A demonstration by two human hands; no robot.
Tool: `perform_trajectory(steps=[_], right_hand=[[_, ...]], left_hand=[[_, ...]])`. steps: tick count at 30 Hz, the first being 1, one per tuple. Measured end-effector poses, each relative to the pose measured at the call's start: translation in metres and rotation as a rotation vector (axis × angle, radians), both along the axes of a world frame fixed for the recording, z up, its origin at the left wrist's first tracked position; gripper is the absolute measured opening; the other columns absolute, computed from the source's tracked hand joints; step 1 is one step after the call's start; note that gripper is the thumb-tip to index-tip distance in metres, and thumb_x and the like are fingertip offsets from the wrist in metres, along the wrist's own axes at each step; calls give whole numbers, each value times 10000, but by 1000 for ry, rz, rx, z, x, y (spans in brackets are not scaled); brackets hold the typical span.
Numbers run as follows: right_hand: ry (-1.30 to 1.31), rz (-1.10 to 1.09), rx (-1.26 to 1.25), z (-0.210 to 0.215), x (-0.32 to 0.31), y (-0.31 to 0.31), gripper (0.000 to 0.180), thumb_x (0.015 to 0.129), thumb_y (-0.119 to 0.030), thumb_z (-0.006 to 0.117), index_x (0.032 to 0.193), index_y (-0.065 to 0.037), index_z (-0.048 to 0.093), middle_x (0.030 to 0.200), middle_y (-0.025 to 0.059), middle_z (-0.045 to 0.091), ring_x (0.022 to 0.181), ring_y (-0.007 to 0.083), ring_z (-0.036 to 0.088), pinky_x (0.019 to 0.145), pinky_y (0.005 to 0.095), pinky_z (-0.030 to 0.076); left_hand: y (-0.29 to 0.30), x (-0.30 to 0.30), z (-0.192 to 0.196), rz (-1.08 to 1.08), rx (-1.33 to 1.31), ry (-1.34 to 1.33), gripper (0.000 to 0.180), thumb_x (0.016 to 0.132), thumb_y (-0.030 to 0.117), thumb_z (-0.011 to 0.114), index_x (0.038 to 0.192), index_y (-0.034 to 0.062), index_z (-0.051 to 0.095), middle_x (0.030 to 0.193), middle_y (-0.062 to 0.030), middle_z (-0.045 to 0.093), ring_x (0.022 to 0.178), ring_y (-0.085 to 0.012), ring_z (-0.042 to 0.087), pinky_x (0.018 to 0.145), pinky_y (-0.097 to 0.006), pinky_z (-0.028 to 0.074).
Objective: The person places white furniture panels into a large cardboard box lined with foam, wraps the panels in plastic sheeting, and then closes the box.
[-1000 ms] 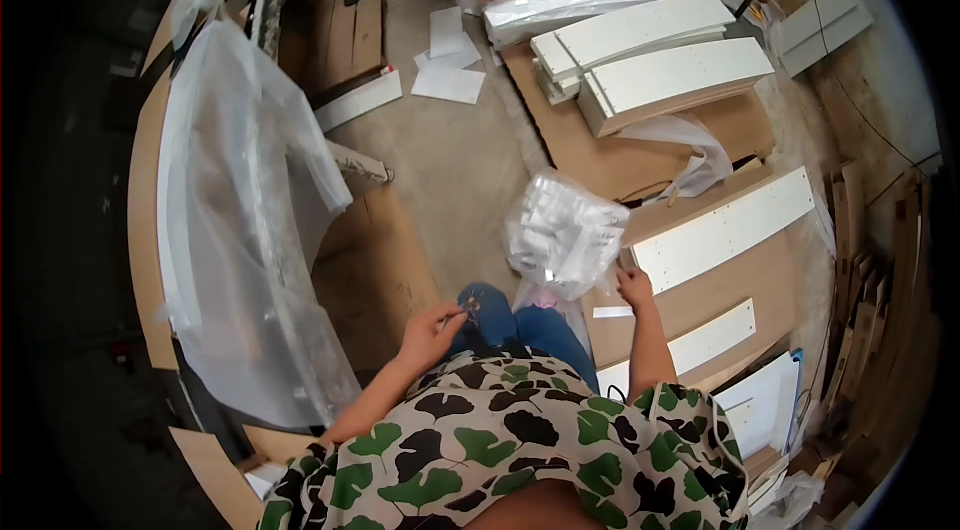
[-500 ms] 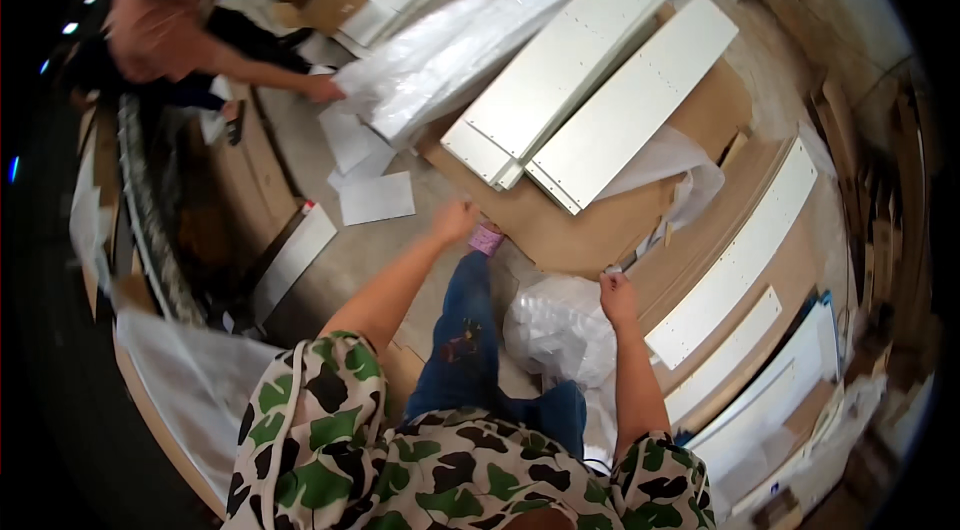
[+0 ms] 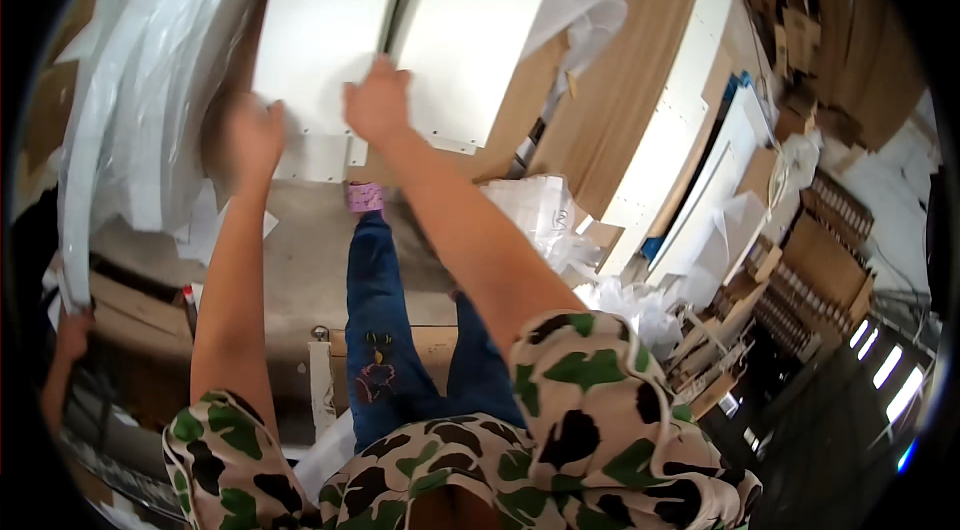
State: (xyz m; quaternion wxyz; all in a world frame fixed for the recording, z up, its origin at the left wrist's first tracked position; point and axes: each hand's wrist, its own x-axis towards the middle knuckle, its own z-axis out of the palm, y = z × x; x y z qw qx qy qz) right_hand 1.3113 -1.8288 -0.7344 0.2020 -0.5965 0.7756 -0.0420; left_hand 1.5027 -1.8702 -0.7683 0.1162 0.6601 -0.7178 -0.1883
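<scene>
Two long white panel stacks lie side by side in front of me, the left one and the right one, with small dark holes along their edges. My right hand is over the right edge of the left stack, beside the narrow gap, its thumb and fingers apart. At the opposite edge of that stack is my left hand, smeared by motion. Whether its fingers touch the panel cannot be made out.
A plastic-wrapped bundle stands at left, with another person's hand at its lower end. Brown cardboard and a narrow white panel lie at right. Clear plastic wrap is near my feet.
My view has turned and come closer to the white panels. Both hands have moved to the left stack. The small grey thing at my right hand no longer shows. The wrapped bundle now appears nearer.
</scene>
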Motion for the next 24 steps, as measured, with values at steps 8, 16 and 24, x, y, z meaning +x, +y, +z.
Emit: perform_trajectory(steps=[8,16,24], right_hand=[[-372,-290,171,25,21,-4,744,767,-253,568,1255,190,224,1131,303,452,1069,373,405,891,415,337],[-573,-338,302,22,5,5,736,784,-254,527,1227,232,196,1188,345,390,1061,410,417,931,463,332],[-241,-270,292,10,28,29,716,798,-330,510,1236,174,253,1188,323,400,1140,423,354,983,445,259]], left_hand=[[-20,9,5,231,443,153,405,754,298,639,1034,7,614,959,-189,571,905,-300,551,790,-363,435],[-14,-27,20,140,92,-51,475,769,389,609,1062,16,588,1123,-217,524,1056,-372,485,899,-410,401],[-14,-30,17,107,404,90,597,755,402,632,1146,-35,524,990,-178,592,908,-268,575,818,-325,436]])
